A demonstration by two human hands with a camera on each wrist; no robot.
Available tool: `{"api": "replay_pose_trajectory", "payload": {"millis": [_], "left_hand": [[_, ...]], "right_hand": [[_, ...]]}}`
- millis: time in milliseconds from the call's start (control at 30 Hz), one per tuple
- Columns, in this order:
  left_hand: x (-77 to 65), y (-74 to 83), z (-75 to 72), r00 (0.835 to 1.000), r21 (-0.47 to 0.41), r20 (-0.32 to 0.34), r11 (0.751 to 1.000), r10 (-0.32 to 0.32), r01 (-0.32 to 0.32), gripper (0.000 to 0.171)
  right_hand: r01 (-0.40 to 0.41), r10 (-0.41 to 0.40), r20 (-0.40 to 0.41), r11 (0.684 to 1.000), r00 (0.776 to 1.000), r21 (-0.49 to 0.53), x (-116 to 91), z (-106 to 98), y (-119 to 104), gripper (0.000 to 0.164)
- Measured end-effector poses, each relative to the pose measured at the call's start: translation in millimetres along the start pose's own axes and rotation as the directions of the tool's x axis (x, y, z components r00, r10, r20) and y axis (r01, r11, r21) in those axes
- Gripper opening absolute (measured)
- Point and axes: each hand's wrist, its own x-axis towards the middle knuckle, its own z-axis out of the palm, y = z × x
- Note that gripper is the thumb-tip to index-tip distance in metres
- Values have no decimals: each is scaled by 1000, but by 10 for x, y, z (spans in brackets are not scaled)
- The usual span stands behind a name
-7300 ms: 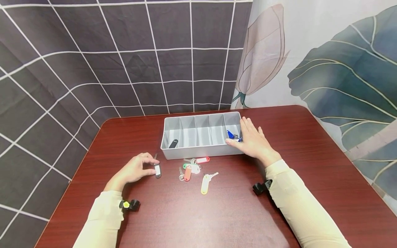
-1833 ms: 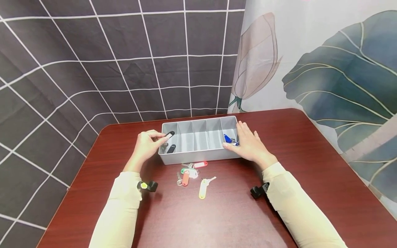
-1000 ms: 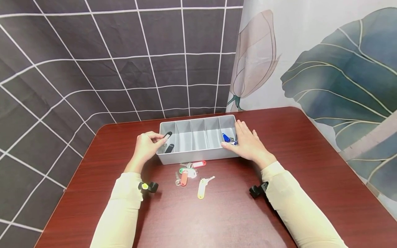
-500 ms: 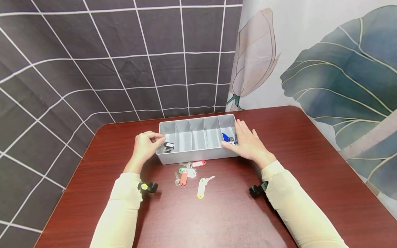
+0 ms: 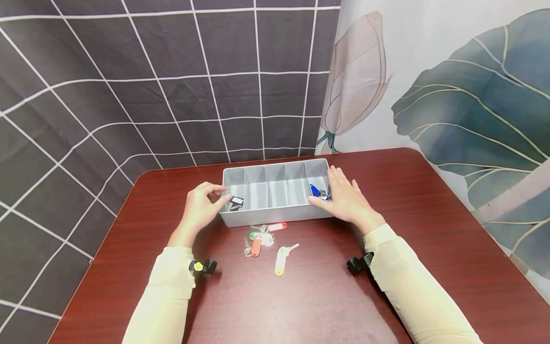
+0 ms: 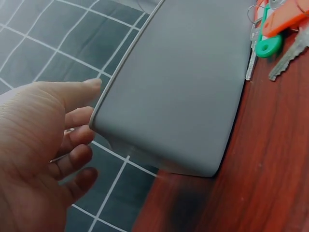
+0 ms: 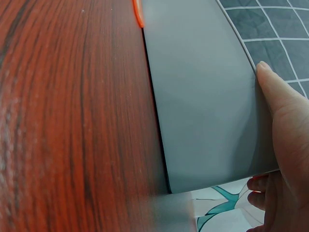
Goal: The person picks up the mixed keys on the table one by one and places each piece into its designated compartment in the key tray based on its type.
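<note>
A grey tray divided into compartments stands on the table. At its left end my left hand hovers by the rim, thumb and fingers apart and nothing between them. In the leftmost compartment lie black key tags, one showing a white label. My right hand rests on the tray's right end, fingers straight along the side wall and thumb over the front rim. Beside that thumb, in the rightmost compartment, are blue key tags, partly hidden. The left wrist view shows the left fingers loosely bent outside the tray's corner.
Before the tray lie keys with tags: a red tag, a green tag, an orange-red tag and a yellow tag. Behind the dark red table hang a grid-patterned cloth and a floral curtain.
My left hand took a black key tag from the table to the leftmost compartment and let it drop there. Its fingers have since parted. The right hand has stayed on the tray.
</note>
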Motion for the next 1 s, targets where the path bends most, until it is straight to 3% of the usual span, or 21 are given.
{"api": "replay_pose_trajectory", "payload": {"millis": [333,467,667,1000], "left_hand": [[-92,18,-40,999,33,37,999,37,-38,47],[-116,6,-35,993,59,111,998,-27,21,69],[-141,-10,17,964,141,240,987,-113,81,103],[-157,26,143,942,209,292,972,-167,108,106]], "right_hand": [[-1,1,-5,1000,1000,-7,-18,-10,-1,119],[10,-10,-1,1000,1000,4,-13,0,-17,117],[10,-10,2,1000,1000,8,-7,8,-32,117],[6,-6,-1,1000,1000,13,-8,8,-13,117]]}}
